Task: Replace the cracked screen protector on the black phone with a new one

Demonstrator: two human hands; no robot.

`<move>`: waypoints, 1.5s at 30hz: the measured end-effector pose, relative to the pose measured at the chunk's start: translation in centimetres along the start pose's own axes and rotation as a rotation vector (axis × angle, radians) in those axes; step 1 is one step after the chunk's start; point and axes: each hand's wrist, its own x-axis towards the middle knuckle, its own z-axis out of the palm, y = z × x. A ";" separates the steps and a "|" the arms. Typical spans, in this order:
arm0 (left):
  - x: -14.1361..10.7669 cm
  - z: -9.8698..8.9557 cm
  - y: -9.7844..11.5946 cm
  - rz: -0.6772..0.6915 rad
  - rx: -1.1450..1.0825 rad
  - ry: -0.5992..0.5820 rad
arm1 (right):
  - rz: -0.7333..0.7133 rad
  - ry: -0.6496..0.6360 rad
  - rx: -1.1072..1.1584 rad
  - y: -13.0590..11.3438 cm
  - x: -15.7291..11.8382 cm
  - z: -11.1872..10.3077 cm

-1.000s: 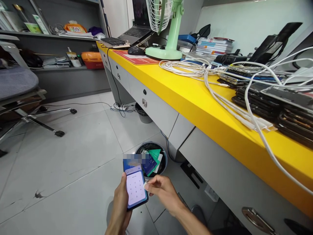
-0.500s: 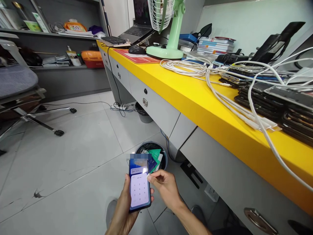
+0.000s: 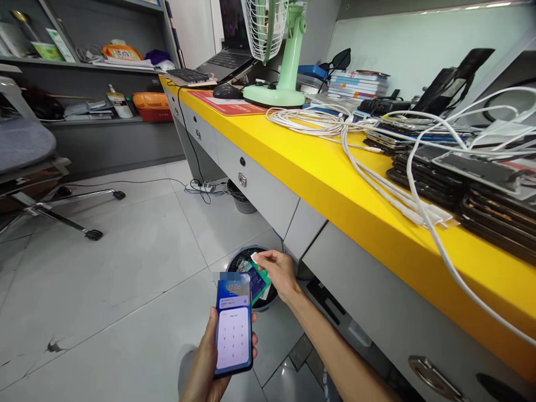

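Observation:
A phone (image 3: 233, 326) with a lit screen showing a number keypad and 17:06 lies in my left hand (image 3: 205, 349), whose thumb and fingers wrap round its edges. My right hand (image 3: 280, 273) pinches a small white piece (image 3: 253, 257) between thumb and fingertips. It is above and to the right of the phone, over a lined waste bin (image 3: 233, 262). Green and dark blue packaging (image 3: 260, 283) lies inside the bin, partly hidden by the phone and my right hand.
A yellow desk (image 3: 293, 159) runs along the right with coiled white cables (image 3: 307, 121), stacked phone parts (image 3: 498, 223), a green fan (image 3: 288, 72) and a laptop (image 3: 230, 58). An office chair (image 3: 25, 139) stands left. Another bin (image 3: 243, 201) is under the desk.
My right hand has moved up and away from the phone to above the bin, with the white piece in its fingers. The phone sits slightly lower and further left.

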 end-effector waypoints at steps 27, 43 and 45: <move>-2.0 -0.9 1.3 -0.082 0.256 -0.117 | -0.236 -0.398 -0.184 -3.6 -3.5 -1.1; -1.3 -1.3 1.0 -0.067 0.250 -0.080 | 0.200 -0.500 0.151 -2.5 0.9 0.6; -1.3 -1.3 1.1 -0.062 0.233 -0.081 | 0.272 -0.519 0.214 -2.6 0.8 -0.3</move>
